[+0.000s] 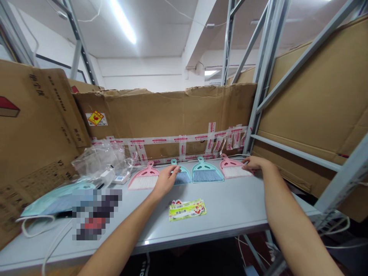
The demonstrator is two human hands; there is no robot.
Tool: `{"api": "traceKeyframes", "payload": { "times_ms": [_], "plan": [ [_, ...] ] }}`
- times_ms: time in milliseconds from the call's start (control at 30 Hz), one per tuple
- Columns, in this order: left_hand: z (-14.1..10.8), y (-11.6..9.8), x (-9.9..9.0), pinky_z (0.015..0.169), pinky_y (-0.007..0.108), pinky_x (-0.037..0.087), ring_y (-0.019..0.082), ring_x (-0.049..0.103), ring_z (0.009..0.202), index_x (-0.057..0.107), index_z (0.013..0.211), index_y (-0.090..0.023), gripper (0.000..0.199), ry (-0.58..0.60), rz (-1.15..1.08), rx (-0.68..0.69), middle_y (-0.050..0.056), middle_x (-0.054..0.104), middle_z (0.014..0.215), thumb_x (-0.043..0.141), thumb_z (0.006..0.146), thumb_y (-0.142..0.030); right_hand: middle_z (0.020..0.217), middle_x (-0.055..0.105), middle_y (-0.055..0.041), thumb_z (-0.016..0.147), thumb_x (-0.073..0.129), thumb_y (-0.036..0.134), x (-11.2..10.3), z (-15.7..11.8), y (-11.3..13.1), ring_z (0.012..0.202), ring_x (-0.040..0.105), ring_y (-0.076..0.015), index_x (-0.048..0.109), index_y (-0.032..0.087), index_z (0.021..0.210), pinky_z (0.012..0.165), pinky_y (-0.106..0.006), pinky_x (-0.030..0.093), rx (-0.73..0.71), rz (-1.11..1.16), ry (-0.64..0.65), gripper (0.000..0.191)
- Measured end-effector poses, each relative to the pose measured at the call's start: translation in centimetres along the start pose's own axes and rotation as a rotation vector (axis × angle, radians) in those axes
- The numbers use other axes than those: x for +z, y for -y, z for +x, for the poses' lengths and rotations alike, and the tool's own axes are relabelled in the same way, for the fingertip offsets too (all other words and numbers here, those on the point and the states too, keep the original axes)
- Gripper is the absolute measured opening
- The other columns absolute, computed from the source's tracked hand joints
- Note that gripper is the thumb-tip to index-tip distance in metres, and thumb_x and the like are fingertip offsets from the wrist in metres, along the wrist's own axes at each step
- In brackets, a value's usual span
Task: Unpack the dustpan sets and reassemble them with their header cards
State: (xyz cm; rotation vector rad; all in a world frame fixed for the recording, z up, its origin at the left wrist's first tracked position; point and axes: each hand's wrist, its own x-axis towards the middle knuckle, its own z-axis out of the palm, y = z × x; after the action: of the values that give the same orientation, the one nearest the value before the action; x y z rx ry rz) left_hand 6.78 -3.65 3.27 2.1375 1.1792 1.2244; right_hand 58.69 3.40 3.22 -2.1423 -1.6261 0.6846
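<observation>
Left hand (166, 181) lay open with the fingers extended and slightly parted, fingertips over the near edge of a small teal hand brush (181, 177) with blue bristles, not visibly closed around it. Right hand (256, 164) was also open, fingers lying close together and flat, its fingertips at the right edge of a pink hand brush (235, 168) with white bristles; contact looked light, and no grip showed. The bare forearms came in from the bottom of the view, well apart. The two brushes belonged to a row of four along the back of a grey shelf-top table (129, 227). Each lay flat, with its looped handle toward the wall and its bristles toward the person. A second pink brush (143, 177) sat at the left end of the row, and a larger teal brush (207, 170) lay between the hands, just beside its neighbours. Below the row, between the hands, lay a small stack of green-and-yellow printed labels (187, 210). Left of the row was a crumpled clear plastic bag (99, 163), with a teal-and-blue item in clear wrapping (56, 201) near it and a pixelated patch hiding whatever lay beside them. Behind everything stood a cardboard panel (163, 115) strapped with red-and-white tape, against grey steel shelving (264, 76).
</observation>
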Motion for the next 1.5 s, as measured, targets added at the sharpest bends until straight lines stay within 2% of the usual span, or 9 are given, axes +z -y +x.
{"api": "traceKeyframes", "payload": {
  "times_ms": [133, 733, 833, 967, 1100, 1200, 1267, 1433, 1500],
  "plan": [
    [0.0, -0.1, -0.1, 0.091, 0.037, 0.052, 0.029, 0.075, 0.104, 0.079, 0.104, -0.022, 0.046, 0.000, 0.002, 0.015, 0.009, 0.086, 0.110, 0.050, 0.111, -0.058, 0.060, 0.067, 0.0002, 0.069, 0.104, 0.025, -0.1, -0.5, 0.2, 0.054, 0.061, -0.0179, 0.080, 0.012, 0.125, 0.053, -0.027, 0.047, 0.068, 0.023, 0.097, 0.063],
    [0.0, 0.1, -0.1, 0.089, 0.037, 0.051, 0.028, 0.074, 0.099, 0.080, 0.104, -0.023, 0.048, 0.015, 0.031, 0.010, 0.007, 0.086, 0.108, 0.048, 0.113, -0.058, 0.071, 0.071, -0.0031, 0.067, 0.105, 0.043, -0.3, -0.1, -0.7, 0.064, 0.068, -0.0210, 0.080, 0.018, 0.123, 0.059, -0.031, 0.058, 0.078, 0.062, 0.167, 0.066],
    [0.0, 0.3, 0.0, 0.089, 0.037, 0.052, 0.028, 0.075, 0.100, 0.080, 0.105, -0.023, 0.047, 0.021, 0.047, 0.016, 0.007, 0.086, 0.108, 0.048, 0.113, -0.057, 0.090, 0.080, -0.0104, 0.072, 0.102, 0.051, -0.7, 0.8, -0.9, 0.070, 0.072, -0.0234, 0.082, 0.017, 0.120, 0.064, -0.034, 0.061, 0.001, 0.017, 0.024, 0.062],
    [0.1, 0.9, 0.0, 0.090, 0.038, 0.052, 0.028, 0.075, 0.104, 0.080, 0.109, -0.023, 0.040, 0.041, 0.145, 0.081, 0.009, 0.085, 0.112, 0.051, 0.114, -0.051, 0.103, 0.084, -0.0177, 0.087, 0.090, 0.044, -0.9, 1.4, 1.1, 0.090, 0.078, -0.0303, 0.083, 0.014, 0.101, 0.081, -0.037, 0.061, -0.154, -0.164, -0.293, 0.034],
    [0.0, 1.1, -0.1, 0.092, 0.040, 0.050, 0.029, 0.071, 0.100, 0.082, 0.103, -0.025, 0.036, 0.143, 0.303, 0.211, 0.010, 0.082, 0.100, 0.053, 0.113, -0.044, 0.103, 0.084, -0.0155, 0.097, 0.081, 0.035, 1.0, 0.2, 5.9, 0.097, 0.077, -0.0287, 0.080, 0.017, 0.092, 0.087, -0.034, 0.057, -0.349, -0.158, -0.343, 0.018],
    [0.0, 1.0, -0.2, 0.089, 0.041, 0.050, 0.030, 0.069, 0.096, 0.083, 0.099, -0.026, 0.037, 0.183, 0.332, 0.220, 0.010, 0.080, 0.093, 0.053, 0.112, -0.043, 0.103, 0.082, -0.0137, 0.097, 0.084, 0.047, 3.5, -1.9, 10.4, 0.096, 0.074, -0.0257, 0.078, 0.017, 0.094, 0.085, -0.032, 0.055, -0.565, 0.021, -0.179, 0.030],
    [0.0, 1.0, -0.3, 0.087, 0.041, 0.050, 0.030, 0.067, 0.093, 0.082, 0.095, -0.026, 0.038, 0.180, 0.325, 0.207, 0.010, 0.078, 0.091, 0.053, 0.112, -0.045, 0.107, 0.082, -0.0125, 0.096, 0.083, 0.056, 5.6, -3.9, 13.1, 0.098, 0.072, -0.0243, 0.080, 0.016, 0.103, 0.086, -0.032, 0.054, -0.726, 0.198, 0.161, 0.042],
    [0.0, 1.2, -0.2, 0.087, 0.041, 0.050, 0.029, 0.066, 0.090, 0.080, 0.090, -0.026, 0.038, 0.162, 0.299, 0.183, 0.010, 0.077, 0.087, 0.055, 0.110, -0.047, 0.102, 0.082, -0.0044, 0.063, 0.107, 0.060, 10.6, -9.7, 17.9, 0.086, 0.073, -0.0190, 0.083, 0.019, 0.119, 0.078, -0.028, 0.055, -0.805, 0.035, 0.829, 0.073],
    [-0.1, 1.2, -0.1, 0.087, 0.041, 0.050, 0.029, 0.066, 0.091, 0.080, 0.091, -0.026, 0.038, 0.171, 0.324, 0.183, 0.010, 0.077, 0.089, 0.054, 0.111, -0.046, 0.106, 0.079, -0.0019, 0.056, 0.111, 0.057, 12.2, -11.7, 18.9, 0.083, 0.070, -0.0165, 0.082, 0.022, 0.125, 0.075, -0.026, 0.053, -0.830, -0.076, 0.912, 0.083]
  ]
}}
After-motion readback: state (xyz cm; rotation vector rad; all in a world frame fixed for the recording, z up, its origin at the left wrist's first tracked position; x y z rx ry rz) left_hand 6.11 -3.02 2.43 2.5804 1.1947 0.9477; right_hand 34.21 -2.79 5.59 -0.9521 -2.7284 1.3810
